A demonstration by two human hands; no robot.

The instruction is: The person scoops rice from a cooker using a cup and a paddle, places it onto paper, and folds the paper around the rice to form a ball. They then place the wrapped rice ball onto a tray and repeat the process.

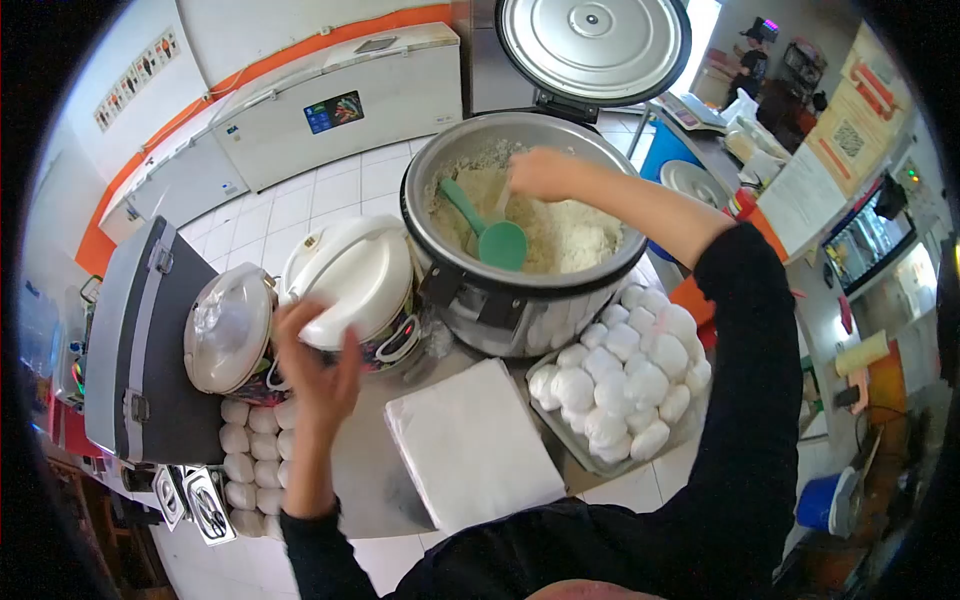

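A large open rice cooker (520,282) holds white rice (585,240). A green ladle (502,245) lies in the rice, its handle leaning to the upper left. My right hand (540,175) is closed over the pot, around the upper end of a pale, flat-looking utensil (502,203); its lower end is hidden by the green ladle or rice. My left hand (322,365) hangs, slightly blurred, near a white-lidded cooker (350,275), fingers apart and holding nothing. In front of me lies a stack of white paper sheets (475,445).
A tray (610,466) piled with white wrapped bundles (625,380) sits at right; more bundles (250,450) are stacked at left. Beside them stand a second lidded cooker (230,325) and a grey case (150,350). The big cooker's raised lid (595,45) rises behind. Another person (752,65) stands far off.
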